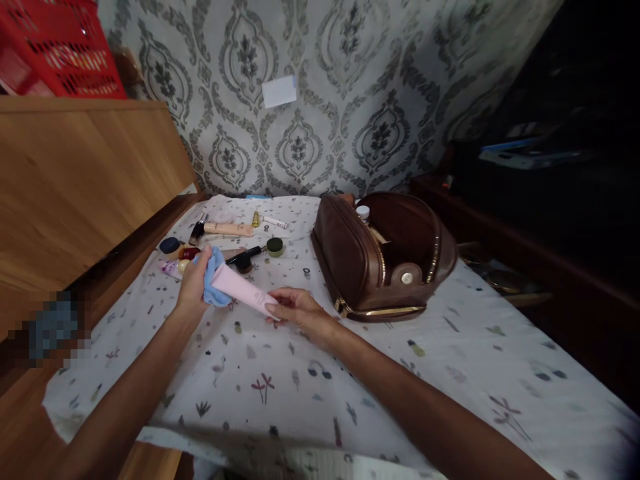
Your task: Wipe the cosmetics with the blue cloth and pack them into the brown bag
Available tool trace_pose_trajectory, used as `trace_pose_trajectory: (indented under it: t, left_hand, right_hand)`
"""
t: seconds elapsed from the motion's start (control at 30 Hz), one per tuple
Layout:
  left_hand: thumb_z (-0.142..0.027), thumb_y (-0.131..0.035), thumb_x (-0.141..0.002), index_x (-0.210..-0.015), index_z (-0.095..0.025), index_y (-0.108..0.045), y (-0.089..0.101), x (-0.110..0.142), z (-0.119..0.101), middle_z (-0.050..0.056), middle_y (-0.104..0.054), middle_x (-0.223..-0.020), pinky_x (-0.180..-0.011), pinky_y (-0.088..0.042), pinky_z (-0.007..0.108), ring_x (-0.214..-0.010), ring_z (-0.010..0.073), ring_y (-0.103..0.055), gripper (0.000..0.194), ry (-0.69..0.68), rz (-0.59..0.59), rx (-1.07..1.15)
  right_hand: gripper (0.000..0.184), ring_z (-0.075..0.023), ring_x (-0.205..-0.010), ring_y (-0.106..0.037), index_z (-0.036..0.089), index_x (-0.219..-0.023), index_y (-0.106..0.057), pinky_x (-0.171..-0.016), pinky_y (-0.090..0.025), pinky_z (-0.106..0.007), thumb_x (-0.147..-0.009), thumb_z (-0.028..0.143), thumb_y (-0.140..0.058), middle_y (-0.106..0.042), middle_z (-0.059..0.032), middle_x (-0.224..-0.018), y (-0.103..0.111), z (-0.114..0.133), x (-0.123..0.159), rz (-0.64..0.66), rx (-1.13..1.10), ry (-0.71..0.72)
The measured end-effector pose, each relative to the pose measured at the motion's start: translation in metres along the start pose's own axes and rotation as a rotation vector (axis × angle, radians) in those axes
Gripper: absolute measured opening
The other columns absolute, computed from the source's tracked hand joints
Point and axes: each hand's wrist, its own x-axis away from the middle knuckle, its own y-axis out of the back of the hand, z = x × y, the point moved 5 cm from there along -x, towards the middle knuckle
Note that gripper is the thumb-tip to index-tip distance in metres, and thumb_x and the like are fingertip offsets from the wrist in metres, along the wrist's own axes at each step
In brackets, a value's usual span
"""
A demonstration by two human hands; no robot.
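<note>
A pale pink squeeze tube point(243, 291) is held between both hands, tilted down to the right. My right hand point(300, 311) pinches its lower right end. At the other end my left hand point(194, 283) is closed on a light blue cloth point(215, 296), which lies against the tube. Just beyond my left hand lie several cosmetics: a peach tube point(227, 229), a jar with a dark green lid point(275, 247), a black tube point(244, 256) and a jar with a navy lid point(170, 245). To the right stands a brown toiletry bag point(350, 260), unzipped, with a white-capped container point(363, 213) inside.
A white printed cloth point(300, 400) covers the table. Wooden furniture point(90, 160) rises at the left with a red plastic basket point(75, 53) on top. Patterned wallpaper stands behind. A dark wooden edge and an open drawer point(525, 298) are at the right.
</note>
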Motion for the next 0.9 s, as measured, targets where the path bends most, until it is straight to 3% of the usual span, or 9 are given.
trace_pose_trajectory:
  t: [0.1, 0.23, 0.33, 0.43, 0.57, 0.73, 0.9]
  left_hand:
    - [-0.059, -0.069, -0.081, -0.067, -0.020, -0.056, -0.011, 0.003, 0.005, -0.004, -0.057, -0.051, -0.040, -0.045, 0.019, -0.043, 0.0112, -0.055, 0.044, 0.137, -0.013, 0.168]
    - [-0.064, -0.058, -0.089, -0.090, -0.020, -0.067, -0.031, 0.027, 0.030, 0.002, -0.075, -0.079, -0.058, -0.058, 0.025, -0.068, 0.0171, -0.071, 0.045, 0.276, -0.076, 0.280]
    - [-0.068, -0.069, -0.077, -0.098, -0.018, -0.069, -0.052, 0.056, 0.056, 0.007, -0.076, -0.093, -0.070, -0.060, 0.029, -0.084, 0.0212, -0.073, 0.054, 0.272, 0.084, 0.240]
    - [-0.054, -0.087, -0.063, -0.093, -0.017, -0.068, -0.062, 0.075, 0.070, 0.004, -0.075, -0.086, -0.073, -0.058, 0.026, -0.084, 0.0201, -0.072, 0.051, 0.181, 0.164, 0.166]
    - [-0.056, -0.086, -0.062, -0.089, -0.014, -0.068, -0.060, 0.066, 0.061, 0.005, -0.074, -0.077, -0.064, -0.058, 0.027, -0.071, 0.0197, -0.072, 0.053, 0.158, 0.127, 0.135]
    - [-0.051, -0.083, -0.068, -0.096, -0.014, -0.068, -0.052, 0.040, 0.031, 0.005, -0.076, -0.081, -0.066, -0.059, 0.026, -0.074, 0.0180, -0.073, 0.049, 0.097, 0.035, 0.212]
    - [-0.054, -0.085, -0.064, -0.089, -0.013, -0.070, -0.064, 0.056, 0.041, 0.006, -0.075, -0.077, -0.058, -0.058, 0.025, -0.067, 0.0190, -0.072, 0.050, 0.147, 0.213, 0.090]
  right_hand:
    - [0.043, -0.0120, -0.067, -0.068, 0.013, -0.091, -0.072, -0.058, -0.052, -0.021, -0.062, 0.040, -0.090, -0.070, -0.0030, -0.085, 0.001, -0.002, -0.002, 0.014, -0.135, -0.025]
    - [0.048, -0.0129, -0.069, -0.068, 0.014, -0.090, -0.070, -0.062, -0.053, -0.022, -0.058, 0.042, -0.091, -0.070, -0.0028, -0.082, 0.004, -0.004, -0.004, -0.030, -0.247, 0.001]
    - [0.046, -0.0103, -0.069, -0.063, 0.015, -0.089, -0.069, -0.062, -0.051, -0.020, -0.059, 0.044, -0.090, -0.068, -0.0006, -0.081, 0.006, -0.002, -0.003, -0.092, -0.212, 0.083]
    - [0.040, -0.0097, -0.066, -0.058, 0.018, -0.088, -0.066, -0.058, -0.046, -0.020, -0.063, 0.042, -0.086, -0.066, 0.0019, -0.078, 0.006, -0.001, -0.002, -0.142, -0.096, 0.165]
    - [0.030, -0.0112, -0.063, -0.054, 0.020, -0.081, -0.055, -0.056, -0.044, -0.022, -0.069, 0.038, -0.077, -0.061, 0.0039, -0.074, 0.000, -0.005, -0.001, -0.120, 0.140, 0.261]
    - [0.025, -0.0114, -0.065, -0.053, 0.021, -0.083, -0.053, -0.060, -0.043, -0.022, -0.072, 0.034, -0.072, -0.058, 0.0045, -0.074, -0.005, -0.007, 0.002, -0.136, 0.335, 0.321]
    - [0.020, -0.0126, -0.064, -0.054, 0.022, -0.089, -0.054, -0.059, -0.046, -0.024, -0.075, 0.030, -0.064, -0.060, 0.0032, -0.077, -0.005, 0.000, 0.006, -0.184, 0.268, 0.390]
